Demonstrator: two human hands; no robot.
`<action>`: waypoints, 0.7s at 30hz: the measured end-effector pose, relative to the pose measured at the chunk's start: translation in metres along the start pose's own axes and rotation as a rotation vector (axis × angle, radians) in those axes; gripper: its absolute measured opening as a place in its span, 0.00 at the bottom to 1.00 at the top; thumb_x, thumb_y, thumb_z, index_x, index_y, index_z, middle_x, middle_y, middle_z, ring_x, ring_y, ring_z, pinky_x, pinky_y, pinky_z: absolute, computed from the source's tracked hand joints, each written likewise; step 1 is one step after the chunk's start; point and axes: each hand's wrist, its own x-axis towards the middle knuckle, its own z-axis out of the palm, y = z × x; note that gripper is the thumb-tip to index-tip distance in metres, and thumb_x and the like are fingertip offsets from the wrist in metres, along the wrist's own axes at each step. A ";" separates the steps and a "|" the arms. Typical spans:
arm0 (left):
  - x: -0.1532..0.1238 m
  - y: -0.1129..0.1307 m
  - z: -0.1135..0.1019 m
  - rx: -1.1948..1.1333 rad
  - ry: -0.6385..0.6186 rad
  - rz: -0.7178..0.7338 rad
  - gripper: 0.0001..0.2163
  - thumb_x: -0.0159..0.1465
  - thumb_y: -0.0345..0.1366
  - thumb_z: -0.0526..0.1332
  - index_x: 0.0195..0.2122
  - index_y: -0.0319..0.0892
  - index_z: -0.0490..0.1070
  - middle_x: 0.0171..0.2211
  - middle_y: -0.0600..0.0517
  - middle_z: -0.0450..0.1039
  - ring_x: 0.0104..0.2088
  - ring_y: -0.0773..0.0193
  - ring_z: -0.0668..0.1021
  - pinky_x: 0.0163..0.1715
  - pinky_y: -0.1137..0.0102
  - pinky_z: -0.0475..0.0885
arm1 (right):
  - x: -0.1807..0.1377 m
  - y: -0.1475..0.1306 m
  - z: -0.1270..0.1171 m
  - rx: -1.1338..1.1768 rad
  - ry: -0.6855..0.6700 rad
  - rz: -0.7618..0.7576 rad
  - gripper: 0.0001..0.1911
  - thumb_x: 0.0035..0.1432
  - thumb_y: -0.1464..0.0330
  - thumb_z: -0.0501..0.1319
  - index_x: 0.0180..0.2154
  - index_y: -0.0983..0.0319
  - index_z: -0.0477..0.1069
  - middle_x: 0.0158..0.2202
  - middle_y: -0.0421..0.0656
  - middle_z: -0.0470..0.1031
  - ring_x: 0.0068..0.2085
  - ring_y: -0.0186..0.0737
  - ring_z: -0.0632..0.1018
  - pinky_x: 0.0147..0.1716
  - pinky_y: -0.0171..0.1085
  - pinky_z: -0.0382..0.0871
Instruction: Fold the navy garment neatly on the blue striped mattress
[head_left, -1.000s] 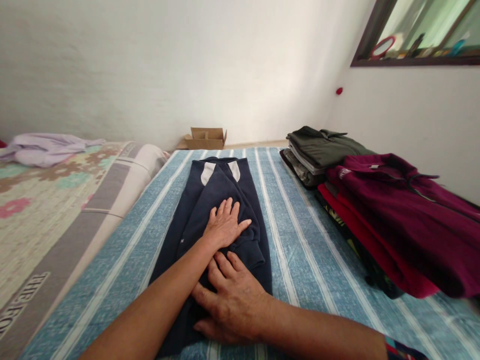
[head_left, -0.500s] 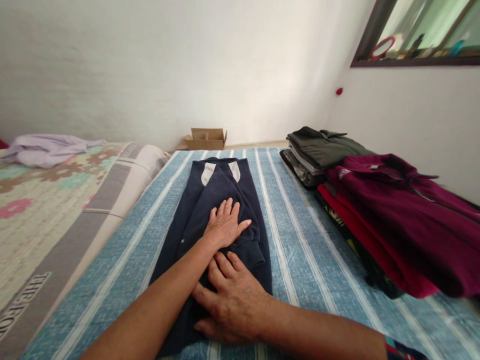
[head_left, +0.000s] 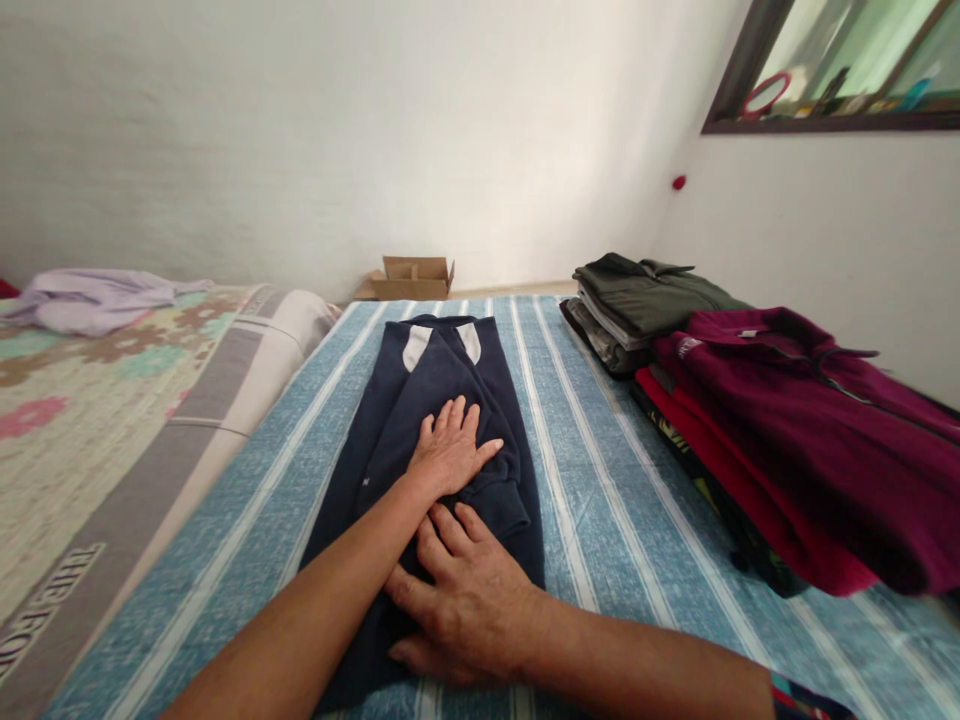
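A navy sweatshirt point(head_left: 405, 420) with two white patches near its collar lies on the blue striped bed sheet point(head_left: 592, 480), its sides and a sleeve folded inward. My left hand point(head_left: 450, 445) rests flat on the folded sleeve, fingers spread. Just below it, toward me, my right hand point(head_left: 469, 595) lies on the lower part of the sweatshirt. Its fingers are apart, the tips close to my left wrist, and the thumb points left. Part of the lower sweatshirt is hidden under my forearms.
Folded clothes are stacked on the right: a dark green jacket point(head_left: 660, 295) at the back and a maroon jacket point(head_left: 795, 430) nearer. At left is a floral bed cover point(head_left: 135, 420) with a lilac cloth point(head_left: 97, 300). An open cardboard box point(head_left: 412, 280) stands by the wall.
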 end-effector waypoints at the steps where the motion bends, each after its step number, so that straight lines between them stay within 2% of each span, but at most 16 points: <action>1: 0.000 0.000 0.000 0.000 -0.001 0.000 0.35 0.64 0.56 0.42 0.65 0.35 0.48 0.66 0.39 0.42 0.65 0.48 0.50 0.59 0.52 0.49 | 0.000 0.000 0.000 -0.003 -0.001 0.000 0.31 0.59 0.52 0.53 0.59 0.63 0.55 0.57 0.58 0.59 0.61 0.59 0.56 0.55 0.56 0.53; 21: 0.000 0.000 -0.001 0.010 -0.014 0.001 0.35 0.65 0.56 0.41 0.65 0.35 0.48 0.66 0.40 0.41 0.65 0.49 0.49 0.59 0.51 0.49 | 0.000 0.000 0.001 -0.015 -0.002 -0.003 0.32 0.60 0.52 0.51 0.59 0.63 0.54 0.57 0.58 0.59 0.61 0.61 0.55 0.55 0.56 0.54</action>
